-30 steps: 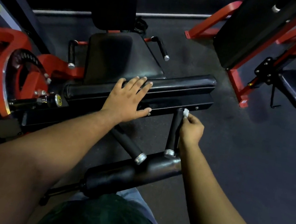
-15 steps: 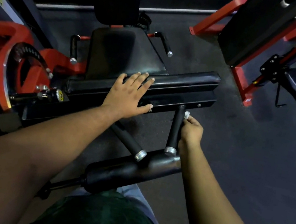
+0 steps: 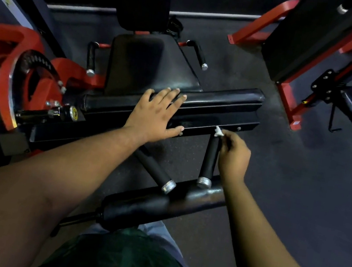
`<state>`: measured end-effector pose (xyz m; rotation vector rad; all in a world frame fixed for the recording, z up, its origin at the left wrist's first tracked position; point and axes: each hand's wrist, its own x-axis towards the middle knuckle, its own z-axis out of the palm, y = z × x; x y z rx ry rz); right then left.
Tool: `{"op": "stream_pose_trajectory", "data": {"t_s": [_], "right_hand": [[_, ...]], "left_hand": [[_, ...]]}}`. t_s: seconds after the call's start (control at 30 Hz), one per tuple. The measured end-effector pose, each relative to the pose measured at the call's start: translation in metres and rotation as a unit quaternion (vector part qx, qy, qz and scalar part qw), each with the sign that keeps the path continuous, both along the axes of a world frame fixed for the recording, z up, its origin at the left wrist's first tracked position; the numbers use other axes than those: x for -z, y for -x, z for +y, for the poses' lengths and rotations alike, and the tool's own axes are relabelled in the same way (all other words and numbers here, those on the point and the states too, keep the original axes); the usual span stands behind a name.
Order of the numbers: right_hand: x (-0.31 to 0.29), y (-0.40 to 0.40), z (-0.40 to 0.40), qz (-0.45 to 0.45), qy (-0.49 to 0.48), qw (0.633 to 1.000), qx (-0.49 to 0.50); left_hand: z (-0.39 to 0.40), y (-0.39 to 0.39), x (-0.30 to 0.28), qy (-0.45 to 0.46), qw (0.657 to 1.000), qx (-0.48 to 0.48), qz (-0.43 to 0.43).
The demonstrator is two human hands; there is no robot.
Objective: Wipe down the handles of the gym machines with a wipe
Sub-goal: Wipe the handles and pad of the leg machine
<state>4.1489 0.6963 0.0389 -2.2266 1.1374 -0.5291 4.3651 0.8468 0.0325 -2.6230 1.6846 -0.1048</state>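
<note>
At the top of the black foam-covered handle [image 3: 210, 159] with a silver end cap, the right hand [image 3: 233, 158] pinches a small crumpled white wipe [image 3: 218, 132] between curled fingers [image 3: 227, 139], touching the grip's upper end. Left of those fingers, the left hand [image 3: 158, 114] rests flat, fingers straight and spread, on the long black padded roller [image 3: 221, 100]. A second black handle [image 3: 155, 170] lies just left of the first.

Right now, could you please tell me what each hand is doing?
Left hand: open, fingers straight, resting flat on the black pad.
Right hand: closed, pinching the white wipe at the top of the handle.
</note>
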Motion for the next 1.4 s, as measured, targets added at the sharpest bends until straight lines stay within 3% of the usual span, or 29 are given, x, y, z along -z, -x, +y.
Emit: {"op": "stream_pose_trajectory", "data": {"t_s": [0.2, 0.33, 0.47, 0.6, 0.83, 0.9, 1.0, 1.13, 1.23, 1.4], "right_hand": [[-0.008, 0.007, 0.006, 0.122, 0.11, 0.981, -0.101], [-0.016, 0.044, 0.017, 0.171, 0.171, 0.948, -0.209], [-0.011, 0.008, -0.025, 0.203, 0.271, 0.904, -0.262], [-0.018, -0.018, -0.019, 0.275, 0.228, 0.894, -0.269], [-0.043, 0.052, 0.045, 0.191, 0.158, 0.87, -0.426], [-0.043, 0.055, 0.034, 0.184, 0.172, 0.874, -0.416], [-0.034, 0.038, 0.002, 0.201, 0.206, 0.902, -0.322], [-0.04, 0.018, 0.016, 0.221, 0.163, 0.94, -0.202], [-0.048, 0.04, 0.057, 0.221, 0.14, 0.946, -0.19], [-0.064, 0.061, 0.084, 0.208, 0.124, 0.954, -0.178]], "left_hand": [[0.001, -0.001, 0.001, -0.001, 1.0, 0.0, 0.004], [0.001, -0.001, 0.001, 0.0, 1.0, 0.005, 0.001], [0.0, 0.0, -0.003, -0.006, 1.0, 0.002, 0.006], [0.001, 0.0, -0.001, 0.001, 1.0, 0.004, 0.005], [0.003, -0.001, -0.002, 0.01, 1.0, 0.006, 0.014], [0.003, 0.0, -0.003, 0.013, 1.0, 0.008, 0.018], [0.006, 0.001, -0.005, 0.017, 0.999, 0.007, 0.028], [0.011, -0.003, -0.005, 0.021, 0.998, 0.026, 0.055], [0.033, -0.004, -0.011, 0.063, 0.99, 0.038, 0.119], [0.116, -0.011, -0.011, 0.153, 0.983, -0.017, 0.102]]}}
